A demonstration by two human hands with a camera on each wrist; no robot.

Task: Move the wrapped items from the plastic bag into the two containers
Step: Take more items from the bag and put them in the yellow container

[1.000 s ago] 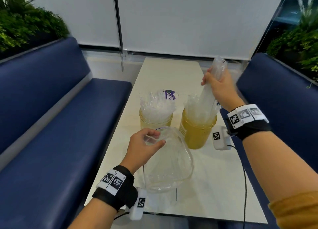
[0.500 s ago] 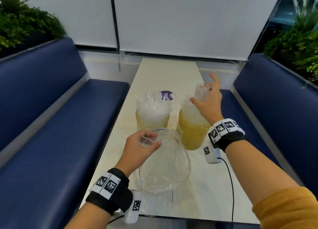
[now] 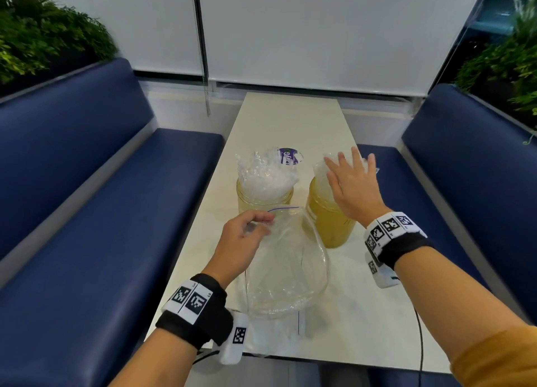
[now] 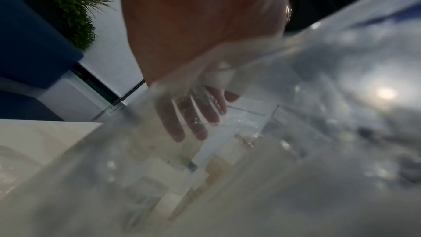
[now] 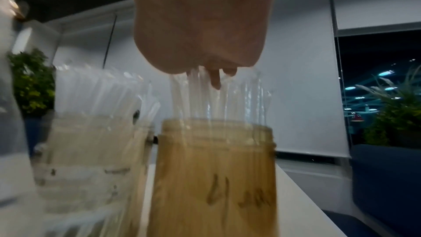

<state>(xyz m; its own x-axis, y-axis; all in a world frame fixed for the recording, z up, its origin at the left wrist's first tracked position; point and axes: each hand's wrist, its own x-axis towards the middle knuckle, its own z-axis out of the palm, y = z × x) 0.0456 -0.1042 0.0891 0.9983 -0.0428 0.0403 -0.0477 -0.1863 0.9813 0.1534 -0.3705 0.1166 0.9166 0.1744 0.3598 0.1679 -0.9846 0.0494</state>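
Two yellowish jars stand side by side mid-table, both stuffed with upright clear-wrapped items. The left jar point(image 3: 263, 201) point(image 5: 91, 165) is pale, the right jar point(image 3: 325, 224) point(image 5: 214, 177) amber. My right hand point(image 3: 350, 180) is spread flat, fingers straight, pressing down on the wrapped items point(image 3: 321, 170) point(image 5: 205, 100) in the right jar. My left hand point(image 3: 247, 235) pinches the rim of the clear plastic bag point(image 3: 286, 267) point(image 4: 273, 132), which sags on the table in front of the jars. The bag's contents are too transparent to make out.
A purple-and-white round lid point(image 3: 289, 155) lies behind the left jar. The narrow cream table point(image 3: 290, 116) runs between two blue bench seats point(image 3: 101, 212) point(image 3: 453, 160). A cable point(image 3: 420, 343) trails off the near right edge.
My right hand lowered a bundle of wrapped items into the right jar, released it, and now presses flat on top. The left hand has kept hold of the bag.
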